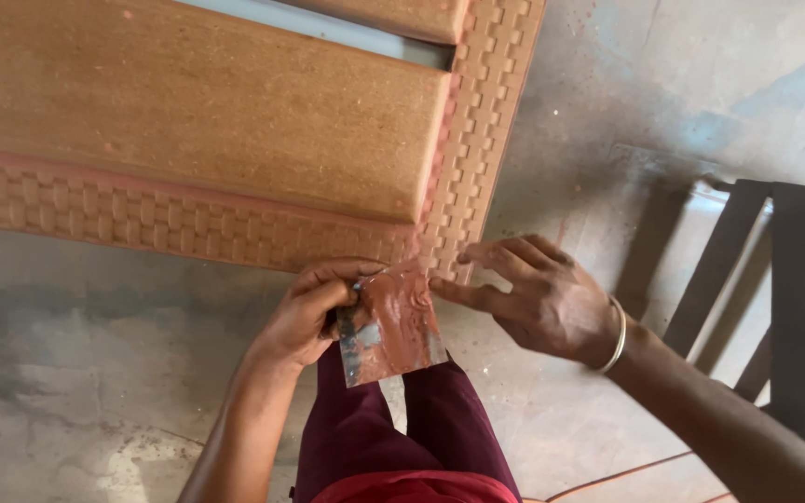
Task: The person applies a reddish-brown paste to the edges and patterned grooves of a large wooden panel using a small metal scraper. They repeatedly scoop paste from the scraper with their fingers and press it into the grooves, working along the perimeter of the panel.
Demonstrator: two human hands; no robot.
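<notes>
Head view: the left hand [314, 312] has its fingers curled tight around a flat metal scraper [391, 326] smeared with reddish filler. Beside it the right hand [538, 293], fingers loosely spread and empty, touches the carved wooden door [235, 130] corner.

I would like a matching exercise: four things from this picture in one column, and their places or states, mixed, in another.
1. left hand
2. right hand
3. bangle
4. dark frame

a. at the right edge, on the floor
b. holds a metal scraper smeared with reddish paste
c. fingers on the carved wooden corner
d. around the right wrist

Pairs: 1-b, 2-c, 3-d, 4-a
</notes>
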